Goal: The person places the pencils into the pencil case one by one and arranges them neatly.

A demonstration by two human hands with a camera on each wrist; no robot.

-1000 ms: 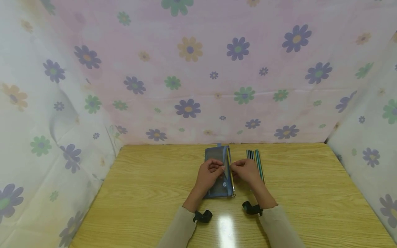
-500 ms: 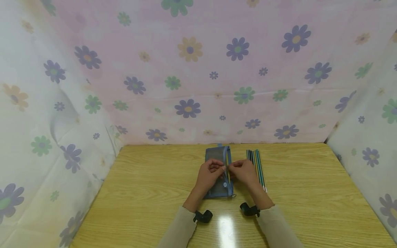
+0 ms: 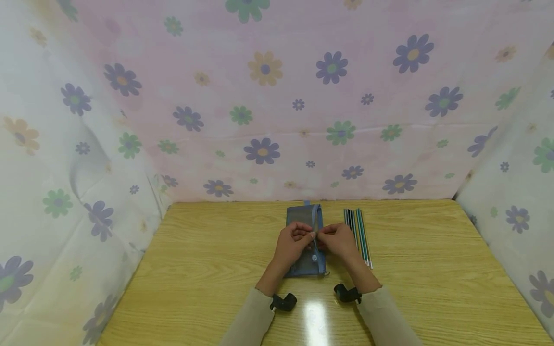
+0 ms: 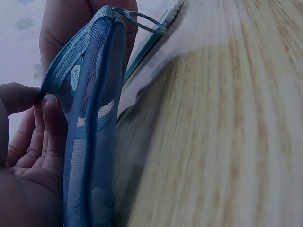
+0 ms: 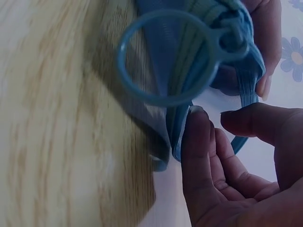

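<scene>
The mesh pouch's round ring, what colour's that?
Blue round ring, best seen in the right wrist view.

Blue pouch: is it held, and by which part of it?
The left hand pinches the blue pouch by its zippered opening edge; whether the right hand holds anything cannot be told.

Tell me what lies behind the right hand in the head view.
Pencils on the table: far ends and some white near ends show. The right hand covers parts of those nearest the pouch.

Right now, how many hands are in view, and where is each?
2: the left hand pinches the edge of the pouch opening; the right hand is at that opening, partly covering the pencils. No other hand shows.
</scene>
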